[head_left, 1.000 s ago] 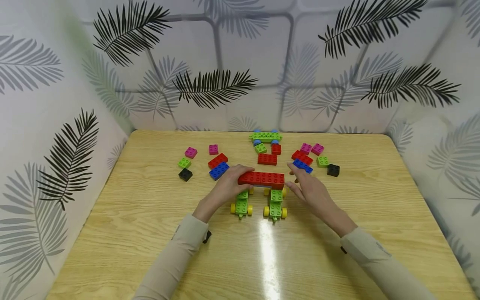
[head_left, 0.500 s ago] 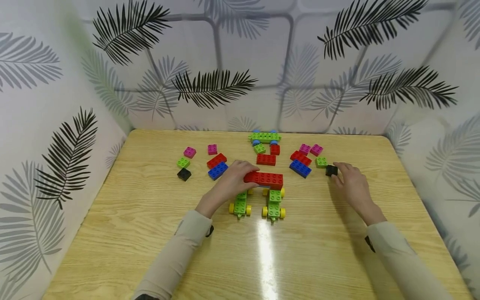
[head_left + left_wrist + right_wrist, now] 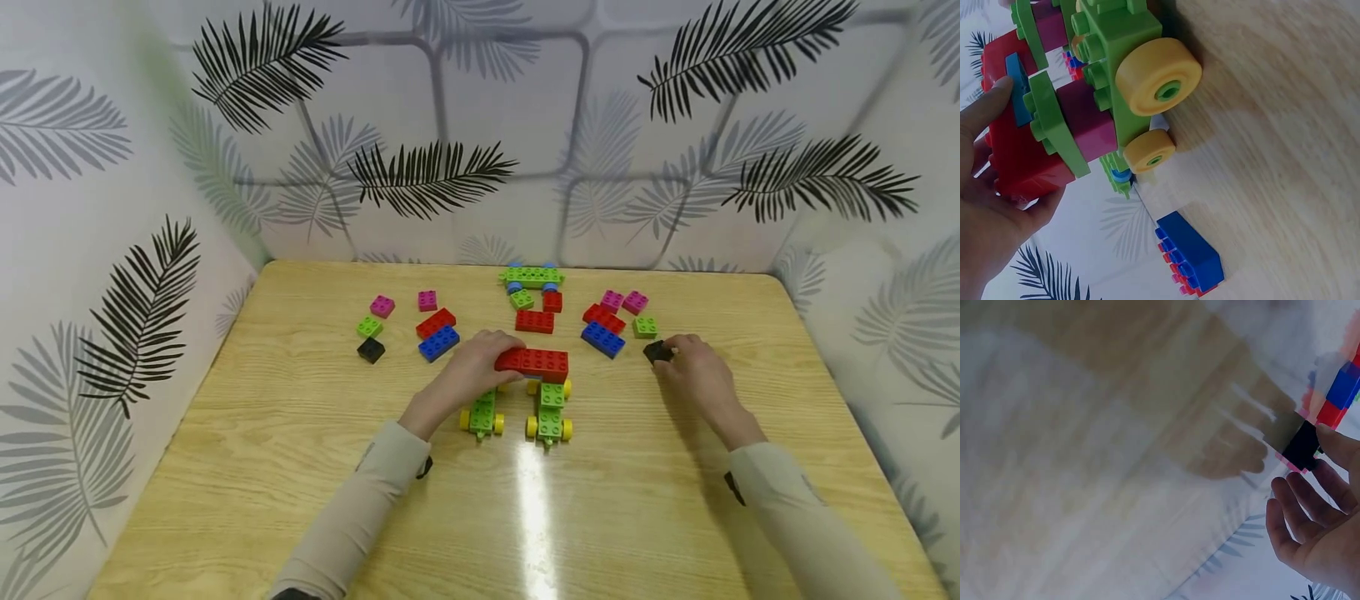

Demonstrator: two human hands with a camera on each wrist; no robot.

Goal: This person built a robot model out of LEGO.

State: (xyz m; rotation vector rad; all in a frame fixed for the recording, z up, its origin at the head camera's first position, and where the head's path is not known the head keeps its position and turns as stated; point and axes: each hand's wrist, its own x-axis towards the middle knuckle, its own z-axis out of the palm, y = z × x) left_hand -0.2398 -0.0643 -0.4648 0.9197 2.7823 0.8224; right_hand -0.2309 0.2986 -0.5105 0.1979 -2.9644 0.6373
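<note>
On the table, right hand pinches black brick.

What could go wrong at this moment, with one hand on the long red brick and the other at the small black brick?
1. The left hand grips only one end of the long red plastic brick bridging two green wheeled plastic carts; their yellow wheels could roll apart.
2. The right hand pinches the small black plastic brick at its fingertips, so it might slip.
3. Loose bricks crowd nearby, such as the blue rectangular plastic brick; a sleeve might knock them.
</note>
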